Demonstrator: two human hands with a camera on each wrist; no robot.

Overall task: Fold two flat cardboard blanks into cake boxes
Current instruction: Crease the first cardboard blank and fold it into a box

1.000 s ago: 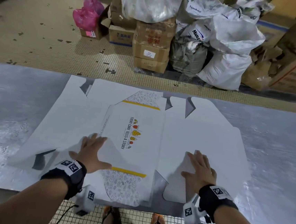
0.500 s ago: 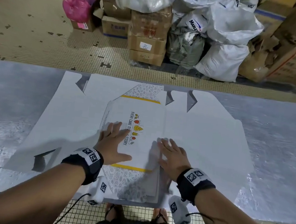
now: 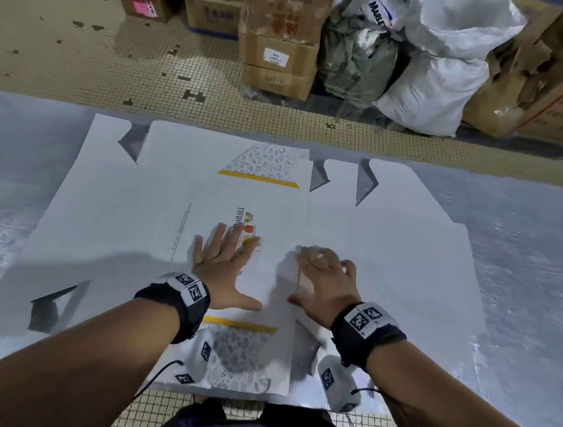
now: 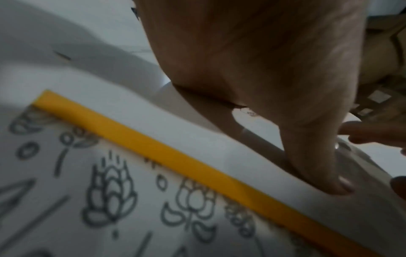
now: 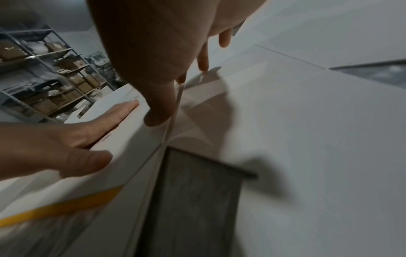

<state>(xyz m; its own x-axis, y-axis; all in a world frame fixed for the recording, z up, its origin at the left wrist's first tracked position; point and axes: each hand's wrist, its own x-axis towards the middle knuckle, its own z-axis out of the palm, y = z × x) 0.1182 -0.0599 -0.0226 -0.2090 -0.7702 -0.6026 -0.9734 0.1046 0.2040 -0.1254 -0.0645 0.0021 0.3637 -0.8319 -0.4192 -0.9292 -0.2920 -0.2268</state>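
The blank (image 3: 389,258) lies flat on the bench (image 3: 537,255), one printed panel (image 3: 266,280) folded over its middle. The card looks thin, light and smooth: stiff across panels, willing to bend only at scored creases, likely to slide. The left hand (image 3: 225,270) presses the panel with fingers spread. The right hand (image 3: 327,279) curls its fingertips over the panel's free edge. Hold at edges near a crease. The bench surface is dull grey metal.
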